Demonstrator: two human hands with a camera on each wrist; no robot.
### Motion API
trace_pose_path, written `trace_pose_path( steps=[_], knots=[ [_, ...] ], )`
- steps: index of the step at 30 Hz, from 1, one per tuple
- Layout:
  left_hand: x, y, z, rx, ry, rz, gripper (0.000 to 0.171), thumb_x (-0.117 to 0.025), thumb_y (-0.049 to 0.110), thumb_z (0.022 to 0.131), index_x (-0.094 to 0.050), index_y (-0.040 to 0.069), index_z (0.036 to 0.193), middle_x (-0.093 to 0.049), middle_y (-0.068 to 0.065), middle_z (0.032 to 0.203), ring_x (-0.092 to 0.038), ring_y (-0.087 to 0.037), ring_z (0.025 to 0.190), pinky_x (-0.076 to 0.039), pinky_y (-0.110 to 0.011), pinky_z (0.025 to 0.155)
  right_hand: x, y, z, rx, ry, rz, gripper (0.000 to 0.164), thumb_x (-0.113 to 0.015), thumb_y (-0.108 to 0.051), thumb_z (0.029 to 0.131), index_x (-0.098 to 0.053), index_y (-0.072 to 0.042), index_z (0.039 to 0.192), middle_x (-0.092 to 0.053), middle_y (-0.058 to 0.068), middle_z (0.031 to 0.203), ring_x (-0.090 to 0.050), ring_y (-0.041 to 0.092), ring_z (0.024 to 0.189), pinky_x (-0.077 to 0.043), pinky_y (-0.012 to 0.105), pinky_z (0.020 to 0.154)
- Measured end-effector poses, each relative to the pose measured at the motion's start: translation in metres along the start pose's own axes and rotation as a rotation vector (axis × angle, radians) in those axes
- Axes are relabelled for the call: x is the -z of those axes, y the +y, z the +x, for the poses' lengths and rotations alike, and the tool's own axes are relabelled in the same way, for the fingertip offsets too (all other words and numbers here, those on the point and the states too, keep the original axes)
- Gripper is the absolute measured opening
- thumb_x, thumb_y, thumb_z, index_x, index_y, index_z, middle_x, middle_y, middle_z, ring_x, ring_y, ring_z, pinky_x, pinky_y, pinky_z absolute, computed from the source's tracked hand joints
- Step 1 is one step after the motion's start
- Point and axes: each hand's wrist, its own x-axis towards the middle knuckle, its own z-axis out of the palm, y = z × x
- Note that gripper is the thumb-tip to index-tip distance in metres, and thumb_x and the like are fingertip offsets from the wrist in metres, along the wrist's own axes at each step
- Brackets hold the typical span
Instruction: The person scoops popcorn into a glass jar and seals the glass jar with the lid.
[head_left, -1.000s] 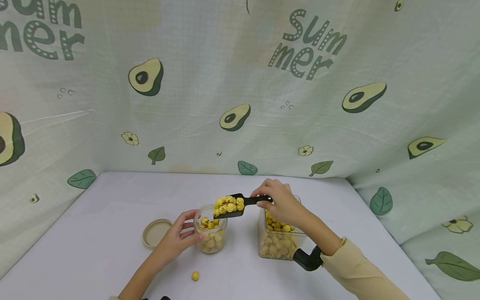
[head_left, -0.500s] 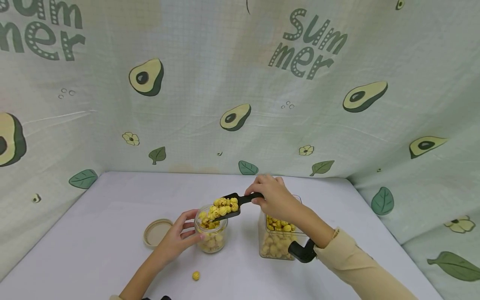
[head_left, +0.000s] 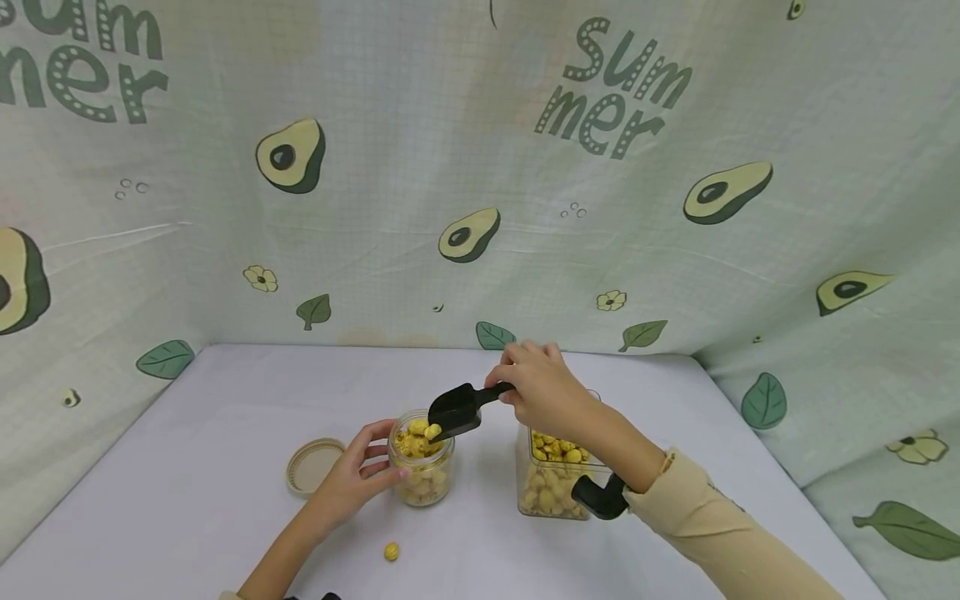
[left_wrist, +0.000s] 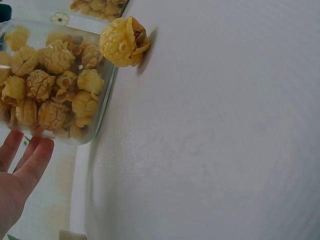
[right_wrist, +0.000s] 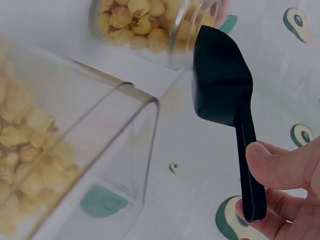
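Your right hand (head_left: pixel 542 392) pinches the thin handle of the matte black plastic scoop (head_left: pixel 456 409), tipped mouth-down over the small round clear glass jar (head_left: pixel 422 467) near the table's middle. Your left hand (head_left: pixel 352 477) cups that jar's side. The puffed yellow popcorn (head_left: pixel 418 436) is light, knobbly and brittle — it rolls easily, as the stray kernel (head_left: pixel 391 551) shows. The jar looks smooth and breakable, so hold it low. The square clear plastic tub (head_left: pixel 553 482) stands just beside it — rigid, thin-walled.
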Motion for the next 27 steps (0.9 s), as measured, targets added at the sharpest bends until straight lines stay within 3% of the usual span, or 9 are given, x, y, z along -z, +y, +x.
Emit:
trace_pose_path(
  steps=[11, 27],
  knots=[
    [0.0, 0.0, -0.001, 0.001, -0.001, -0.007, 0.064, -0.072, 0.014, 0.081, -0.038, 0.008, 0.135, -0.04, -0.015, 0.138, -0.046, -0.032, 0.118, -0.047, -0.032, 0.098, 0.011, -0.005, 0.0, 0.058, 0.073, -0.112, 0.019, -0.071, -0.006, 0.08, -0.071, -0.019, 0.094, -0.055, -0.003, 0.088, -0.045, 0.017, 0.083, -0.038, 0.043, 0.082],
    [0.0, 0.002, -0.002, 0.01, -0.004, -0.004, 0.064, -0.071, 0.015, 0.082, -0.037, 0.008, 0.136, -0.039, -0.015, 0.139, -0.045, -0.032, 0.12, -0.046, -0.034, 0.1, 0.017, 0.001, -0.011, 0.035, 0.103, -0.029, 0.018, -0.07, -0.007, 0.081, -0.071, -0.019, 0.094, -0.055, -0.005, 0.09, -0.043, 0.015, 0.081, -0.034, 0.036, 0.076]
  ],
)
